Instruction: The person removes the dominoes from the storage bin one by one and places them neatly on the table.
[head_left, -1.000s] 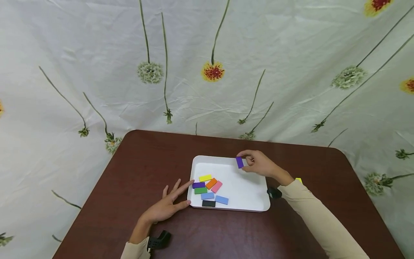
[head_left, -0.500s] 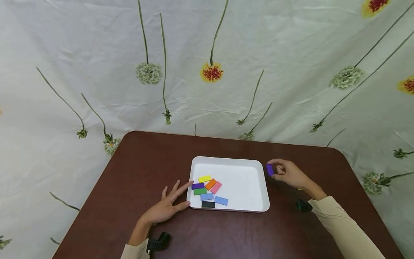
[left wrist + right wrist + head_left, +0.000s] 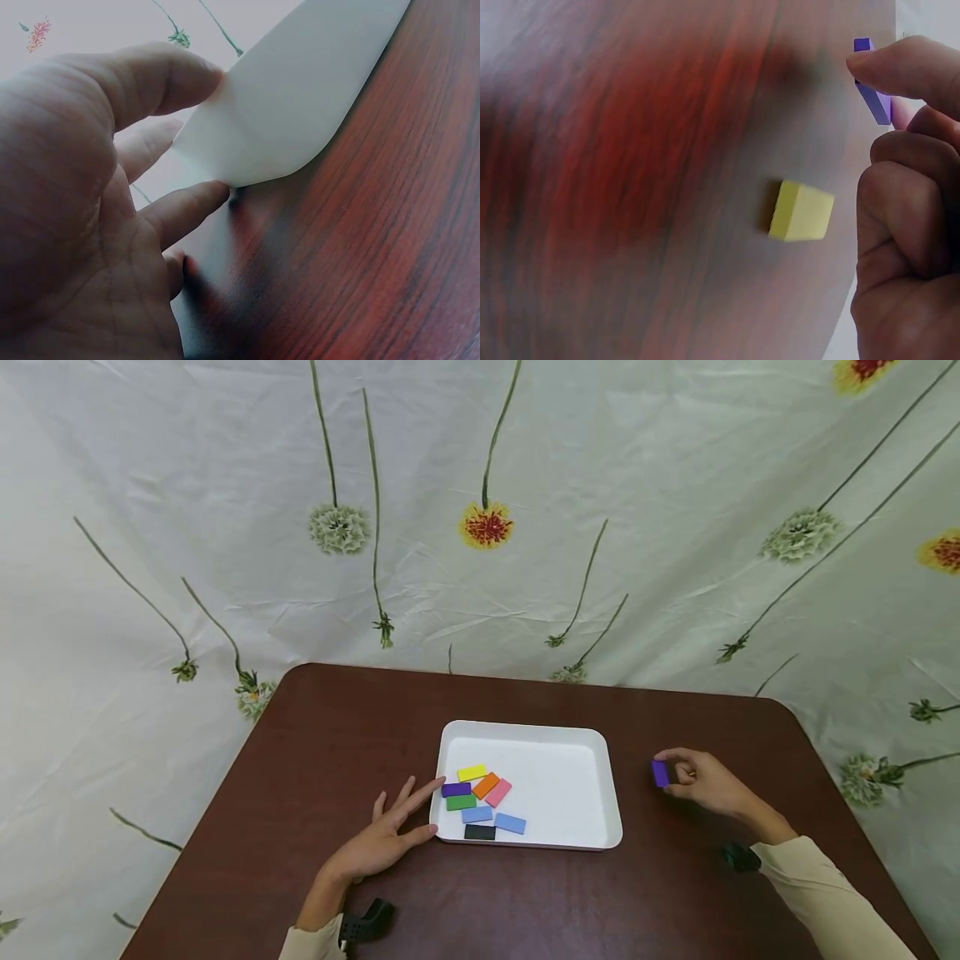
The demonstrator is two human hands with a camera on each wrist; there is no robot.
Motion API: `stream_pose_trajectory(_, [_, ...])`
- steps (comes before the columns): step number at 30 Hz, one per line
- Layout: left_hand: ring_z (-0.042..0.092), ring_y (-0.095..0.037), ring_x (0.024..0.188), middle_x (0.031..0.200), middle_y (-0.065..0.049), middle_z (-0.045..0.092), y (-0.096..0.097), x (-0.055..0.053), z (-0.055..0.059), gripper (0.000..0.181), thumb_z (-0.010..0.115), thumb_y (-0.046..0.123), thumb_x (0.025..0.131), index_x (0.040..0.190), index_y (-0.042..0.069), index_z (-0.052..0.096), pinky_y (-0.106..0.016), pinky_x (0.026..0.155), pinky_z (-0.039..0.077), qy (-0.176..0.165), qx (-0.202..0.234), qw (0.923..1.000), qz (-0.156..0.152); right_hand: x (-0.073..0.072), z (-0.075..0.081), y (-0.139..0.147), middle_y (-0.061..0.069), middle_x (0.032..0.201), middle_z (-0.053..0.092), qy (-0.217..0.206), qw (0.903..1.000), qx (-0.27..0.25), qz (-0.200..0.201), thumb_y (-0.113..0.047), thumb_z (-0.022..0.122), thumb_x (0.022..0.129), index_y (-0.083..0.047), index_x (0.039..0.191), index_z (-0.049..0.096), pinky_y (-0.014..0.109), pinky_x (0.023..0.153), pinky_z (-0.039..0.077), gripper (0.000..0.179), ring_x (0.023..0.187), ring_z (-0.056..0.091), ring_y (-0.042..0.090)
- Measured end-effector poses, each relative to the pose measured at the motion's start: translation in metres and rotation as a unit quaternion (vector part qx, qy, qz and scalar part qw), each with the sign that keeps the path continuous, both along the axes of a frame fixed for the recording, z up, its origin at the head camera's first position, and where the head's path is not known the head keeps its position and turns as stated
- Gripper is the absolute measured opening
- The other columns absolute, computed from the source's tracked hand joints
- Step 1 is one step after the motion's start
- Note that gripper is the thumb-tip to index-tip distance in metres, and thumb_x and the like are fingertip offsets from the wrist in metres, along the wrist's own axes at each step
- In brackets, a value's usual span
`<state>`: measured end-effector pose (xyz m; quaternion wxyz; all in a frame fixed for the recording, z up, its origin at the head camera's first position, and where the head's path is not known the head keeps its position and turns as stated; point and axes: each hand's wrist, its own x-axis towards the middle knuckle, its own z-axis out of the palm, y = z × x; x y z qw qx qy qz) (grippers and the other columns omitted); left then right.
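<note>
My right hand pinches a small purple rectangular block between thumb and forefinger, over the table to the right of the white tray. In the right wrist view, the other fingers are curled in, and a yellow block stands on the table nearby. That yellow block is hidden in the head view. My left hand touches the tray's left edge with thumb and fingertips, fingers spread. Close to it in the tray lie another purple block, a green block and a black block.
Also in the tray are a yellow block, an orange block, a pink block and light blue blocks. The dark brown table has rounded far corners. A flowered cloth hangs behind it.
My right hand has carried the purple block from above the tray's far right corner, out past its right side and toward the near side. The left hand stays at the tray's edge.
</note>
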<state>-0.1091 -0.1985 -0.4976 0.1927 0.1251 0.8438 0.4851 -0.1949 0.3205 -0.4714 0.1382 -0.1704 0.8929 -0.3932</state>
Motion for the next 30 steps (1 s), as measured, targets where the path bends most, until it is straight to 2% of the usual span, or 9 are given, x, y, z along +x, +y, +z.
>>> stream_pose_trajectory(4, [-0.008,-0.038,0.155,0.166,-0.011,0.023,-0.001,0.000,0.000,0.066,0.063,0.032,0.099,0.158,0.033,0.032,-0.064,0.114,-0.023,0.000,0.003,1.0000,0.003,0.002,0.000,0.005,-0.006,0.066,0.028,-0.007,1.0000,-0.005,-0.004,0.005,0.074,0.084,0.013,0.127,0.054,0.024,0.053,0.031,0.048,0.056,0.030,0.002])
stream_pose_trajectory(16, [-0.008,-0.039,0.155,0.166,-0.011,0.024,0.000,-0.001,-0.002,0.066,0.063,0.032,0.099,0.158,0.033,0.033,-0.064,0.113,-0.023,0.003,0.006,1.0000,0.003,0.004,-0.004,0.014,-0.006,0.064,0.030,-0.013,0.9987,0.039,-0.031,0.006,0.074,0.084,0.013,0.127,0.054,0.022,0.052,0.032,0.048,0.056,0.034,0.005])
stream_pose_trajectory(30, [-0.008,-0.039,0.155,0.166,-0.010,0.025,0.000,0.000,-0.001,0.066,0.063,0.033,0.099,0.157,0.034,0.033,-0.065,0.113,-0.023,-0.001,0.008,1.0000,0.004,0.003,-0.005,0.014,-0.006,0.064,0.030,-0.014,0.9985,0.050,-0.015,0.006,0.073,0.084,0.013,0.129,0.054,0.022,0.052,0.033,0.050,0.055,0.034,0.004])
